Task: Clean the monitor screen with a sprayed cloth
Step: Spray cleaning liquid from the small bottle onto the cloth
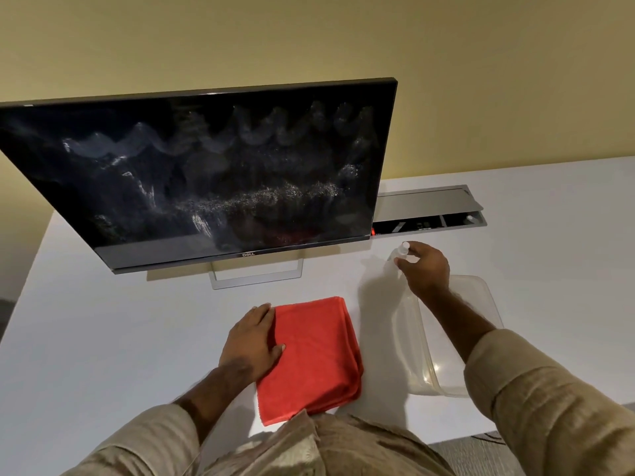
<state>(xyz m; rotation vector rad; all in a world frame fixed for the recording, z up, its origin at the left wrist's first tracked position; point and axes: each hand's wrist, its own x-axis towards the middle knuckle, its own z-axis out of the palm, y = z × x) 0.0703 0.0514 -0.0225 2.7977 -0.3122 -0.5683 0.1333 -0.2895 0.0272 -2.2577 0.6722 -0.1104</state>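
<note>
A black monitor (213, 173) stands on the white desk (103, 338), its dark screen streaked with whitish smears. A folded red cloth (316, 355) lies flat on the desk in front of the monitor's stand. My left hand (252, 340) rests flat on the cloth's left edge, fingers straight. To the right, my right hand (424, 267) grips the neck of a clear spray bottle (398, 257) with a white cap, standing right of the monitor's lower corner.
A clear plastic tub (481, 304) sits on the desk under my right forearm. Behind it a grey cable hatch (429, 206) lies open in the desk. The yellow wall is close behind the monitor. The desk's front edge is at my body.
</note>
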